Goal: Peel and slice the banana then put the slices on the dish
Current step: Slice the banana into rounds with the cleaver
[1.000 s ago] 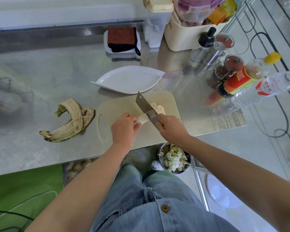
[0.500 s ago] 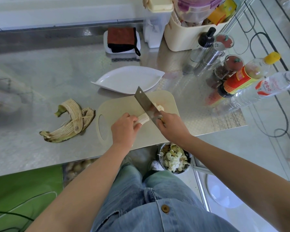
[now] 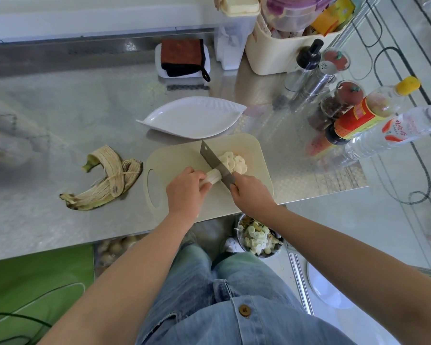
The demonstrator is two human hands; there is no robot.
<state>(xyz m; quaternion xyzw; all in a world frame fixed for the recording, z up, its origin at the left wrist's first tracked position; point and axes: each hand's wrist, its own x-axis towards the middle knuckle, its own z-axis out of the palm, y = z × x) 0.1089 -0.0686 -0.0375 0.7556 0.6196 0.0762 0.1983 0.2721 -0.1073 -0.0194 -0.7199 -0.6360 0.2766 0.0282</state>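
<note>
A short stub of peeled banana (image 3: 213, 176) lies on the cream cutting board (image 3: 171, 160), and my left hand (image 3: 186, 191) grips its near end. My right hand (image 3: 251, 194) holds the knife (image 3: 215, 163) by its handle, with the blade down against the cut end of the stub. Several banana slices (image 3: 234, 162) are heaped on the board just right of the blade. The white leaf-shaped dish (image 3: 192, 118) stands bare behind the board. The spent banana peel (image 3: 105, 179) lies on the steel counter to the left.
Bottles and spice jars (image 3: 358, 113) crowd the counter's right side, with a cream storage bin (image 3: 276, 51) behind them. A brown cloth (image 3: 181, 56) rests on a white tray at the back. A bowl of scraps (image 3: 256, 236) sits on the floor below the counter's edge.
The knife rose off the banana half a second ago and has now come back down onto it. The stub is shorter and the slices beside the blade show more plainly.
</note>
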